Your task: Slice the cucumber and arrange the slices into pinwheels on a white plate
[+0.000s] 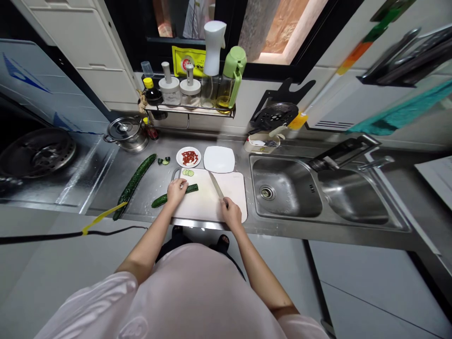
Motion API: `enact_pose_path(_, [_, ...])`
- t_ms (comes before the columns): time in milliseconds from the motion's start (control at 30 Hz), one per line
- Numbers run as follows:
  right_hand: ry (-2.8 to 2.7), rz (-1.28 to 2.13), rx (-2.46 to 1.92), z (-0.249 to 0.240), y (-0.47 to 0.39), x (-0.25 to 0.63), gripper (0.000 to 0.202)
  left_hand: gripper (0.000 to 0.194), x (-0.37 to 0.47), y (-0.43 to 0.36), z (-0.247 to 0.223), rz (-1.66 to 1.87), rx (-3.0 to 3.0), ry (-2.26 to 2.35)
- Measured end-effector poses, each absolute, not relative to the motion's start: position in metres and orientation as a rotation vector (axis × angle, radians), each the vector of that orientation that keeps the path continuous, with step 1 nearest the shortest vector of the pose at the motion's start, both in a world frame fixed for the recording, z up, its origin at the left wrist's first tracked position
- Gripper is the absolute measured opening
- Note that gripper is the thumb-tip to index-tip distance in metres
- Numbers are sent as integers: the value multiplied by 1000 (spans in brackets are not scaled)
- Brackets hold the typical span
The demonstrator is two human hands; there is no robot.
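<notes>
A white cutting board [201, 207] lies on the steel counter. My left hand [176, 192] is closed over the middle of a cut cucumber [160, 201], whose cut end points right over the board. In my right hand [230, 213] is the handle of a knife [215, 185]; its blade points up and left, apart from the cucumber. Several thin cucumber slices [188, 173] lie at the board's upper left. Behind the board are a plate of chopped red pieces [189, 158] and a white square plate [219, 159]. A long whole cucumber [136, 184] rests at the left.
Small cucumber end pieces [164, 161] lie behind my left hand. A lidded steel pot [127, 134] stands back left, near a wok [37, 153]. The double sink [286, 186] is on the right. A shelf [190, 110] holds bottles and jars at the back.
</notes>
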State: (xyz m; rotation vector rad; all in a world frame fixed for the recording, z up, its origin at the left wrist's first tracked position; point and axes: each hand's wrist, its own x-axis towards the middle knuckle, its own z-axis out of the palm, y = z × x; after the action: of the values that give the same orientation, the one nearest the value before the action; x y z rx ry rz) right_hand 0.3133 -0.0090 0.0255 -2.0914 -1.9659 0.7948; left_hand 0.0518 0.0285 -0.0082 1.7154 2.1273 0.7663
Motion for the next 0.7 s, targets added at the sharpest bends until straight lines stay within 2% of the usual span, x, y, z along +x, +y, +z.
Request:
enact_pose_path(467, [-2273, 845, -2045, 35, 6, 265, 30, 23, 64, 24, -12, 718, 1997, 1820])
enact_pose_path(700, [-2306, 861, -2044, 33, 4, 253, 30, 26, 68, 26, -19, 698, 2045, 1805])
